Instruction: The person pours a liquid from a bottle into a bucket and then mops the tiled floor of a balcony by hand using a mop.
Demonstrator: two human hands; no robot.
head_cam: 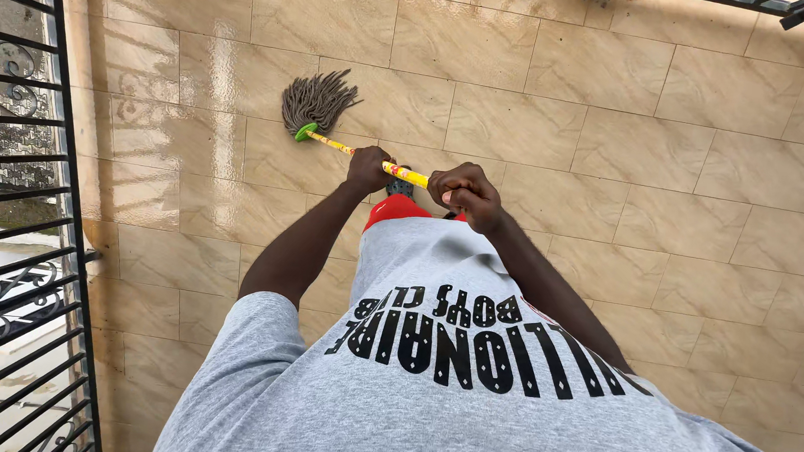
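So the mop (pixel 321 102) sits up and to the left of both hands, its grey string head flat on the wet tan floor tiles (pixel 604 144). The yellow handle (pixel 369 157) runs diagonally from the green collar (pixel 305 132) down-right toward the body. The left hand (pixel 366 168) is wrapped around the handle lower down, nearer the head; the right hand (pixel 465 193) is closed over the top end. Black railing (pixel 31 237) on the left, grey shirt (pixel 432 363) with black lettering below.
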